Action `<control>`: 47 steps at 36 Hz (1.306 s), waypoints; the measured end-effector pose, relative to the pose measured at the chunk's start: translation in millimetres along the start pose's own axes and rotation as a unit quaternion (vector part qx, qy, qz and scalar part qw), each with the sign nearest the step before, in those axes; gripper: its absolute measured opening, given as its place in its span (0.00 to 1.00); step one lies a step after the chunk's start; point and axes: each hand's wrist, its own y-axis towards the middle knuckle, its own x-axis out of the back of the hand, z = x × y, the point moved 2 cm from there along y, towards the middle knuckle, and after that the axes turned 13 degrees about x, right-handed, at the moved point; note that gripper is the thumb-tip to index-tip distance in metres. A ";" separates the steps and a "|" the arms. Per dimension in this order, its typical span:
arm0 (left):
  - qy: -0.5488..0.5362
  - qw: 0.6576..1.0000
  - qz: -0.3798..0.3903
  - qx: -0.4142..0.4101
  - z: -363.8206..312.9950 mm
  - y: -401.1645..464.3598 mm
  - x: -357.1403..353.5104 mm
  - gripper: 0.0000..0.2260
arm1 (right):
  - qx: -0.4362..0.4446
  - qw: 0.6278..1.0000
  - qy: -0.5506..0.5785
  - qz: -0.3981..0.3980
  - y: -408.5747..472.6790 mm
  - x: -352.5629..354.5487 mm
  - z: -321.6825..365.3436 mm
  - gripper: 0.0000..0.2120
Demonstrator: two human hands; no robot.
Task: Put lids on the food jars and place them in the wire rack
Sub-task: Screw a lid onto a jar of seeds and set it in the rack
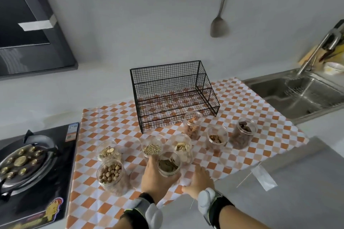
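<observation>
Black wire rack [173, 89], orange-checked cloth [251, 117].

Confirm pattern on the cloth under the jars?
Orange, peach and white checks on the cloth; clearest in the head view, the only one.

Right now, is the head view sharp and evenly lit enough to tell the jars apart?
Head view: soft, even light with weak shadows; jar contents readable, as in the jar of round nuts. Wide-angle bending curves the wire rack and the counter edges. The sink shows mild glare, and both hands are slightly blurred.
</observation>
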 end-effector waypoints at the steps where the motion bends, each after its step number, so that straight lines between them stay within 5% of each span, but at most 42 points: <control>1: 0.005 1.000 -0.001 -0.006 -2.4 -0.5 1.9 0.35 | 0.010 1.000 0.020 0.001 0.1 -0.9 -2.1 0.46; 7: 0.012 0.999 0.026 -0.039 -20.9 -11.9 8.6 0.37 | 0.104 0.989 0.109 0.002 -14.5 14.1 -22.9 0.57; 12: -0.020 0.995 0.060 -0.077 -33.0 -19.6 11.1 0.36 | 0.159 0.972 0.165 -0.061 -21.7 29.9 -45.2 0.46; 17: -0.026 0.989 0.074 -0.127 -41.8 -22.7 8.3 0.37 | 0.199 0.955 0.205 -0.075 -38.7 67.4 -47.6 0.52; 28: 0.037 0.982 0.066 -0.174 -66.5 -32.9 5.9 0.41 | 0.272 0.928 0.218 -0.133 -65.8 121.0 -41.6 0.45; 38: 0.104 0.973 0.080 -0.190 -81.9 -40.6 4.1 0.44 | 0.306 0.910 0.264 -0.089 -75.0 146.6 -31.1 0.44; 47: 0.170 0.950 0.070 -0.252 -96.8 -46.5 2.2 0.44 | 0.371 0.909 0.187 -0.023 -78.0 159.3 -19.8 0.39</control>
